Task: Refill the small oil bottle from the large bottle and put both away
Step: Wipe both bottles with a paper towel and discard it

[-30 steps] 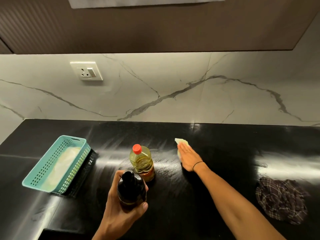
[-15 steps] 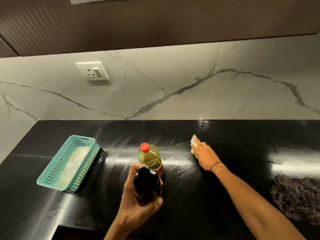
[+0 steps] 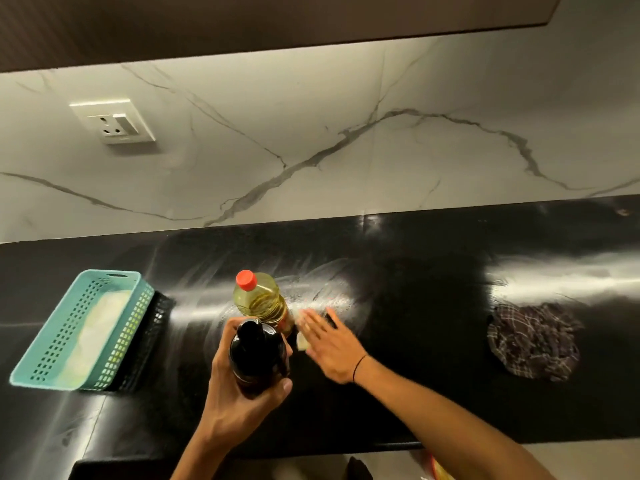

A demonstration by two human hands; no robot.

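Head view looks down on a black counter [image 3: 433,341] that runs along a white marble wall [image 3: 311,133] with grey veins. Near the middle of the counter, towards its front edge, the left hand [image 3: 239,400] holds a small dark bottle [image 3: 258,355] raised off the surface, its fingers and thumb curled around the lower body of the bottle. Just behind it, a large clear bottle [image 3: 261,301] of yellow oil with a red cap [image 3: 246,280] stands upright on the counter; the small bottle overlaps its lower part in this view, so I cannot tell whether the two touch. The right hand [image 3: 332,348] lies flat just beside the large bottle on its right, fingers straight and spread, pressing a pale cloth [image 3: 302,340] against the counter; only a small edge of the cloth shows past the fingers, and the hand is blurred. A thin dark band circles the right wrist. Smeared streaks mark the shiny surface behind and around the hand. Towards the left end of the counter sits a teal basket [image 3: 52,348] with a pale lining inside, and a black basket [image 3: 152,327] rests against its right side. Towards the right end lies a crumpled dark checked rag [image 3: 533,341], well apart from the bottles. A white wall socket [image 3: 112,121] is set in the marble above the baskets.
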